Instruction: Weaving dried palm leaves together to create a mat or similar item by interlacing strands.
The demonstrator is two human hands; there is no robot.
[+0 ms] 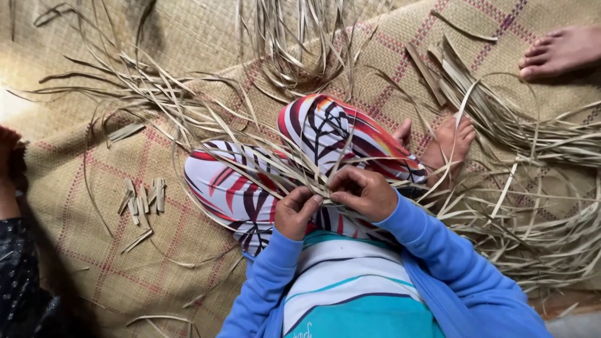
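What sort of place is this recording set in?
Probably a home or village floor workspace for leaf weaving: a woven mat covers the floor, dried leaf strips lie heaped around, and both hands work strips over the lap.

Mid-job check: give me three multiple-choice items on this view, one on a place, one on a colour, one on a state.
1. Where do the short cut strip pieces lie?
A. on the woven mat
B. on the lap
C. in a basket

2. What colour are the person's sleeves?
A. red
B. blue
C. green

3. What are the left hand and right hand doing?
A. resting open
B. pinching dried leaf strips
C. holding scissors

Answers: 1 A, the pieces sit on the mat left of the knees; 2 B, both sleeves are blue; 3 B, the fingers close on strips.
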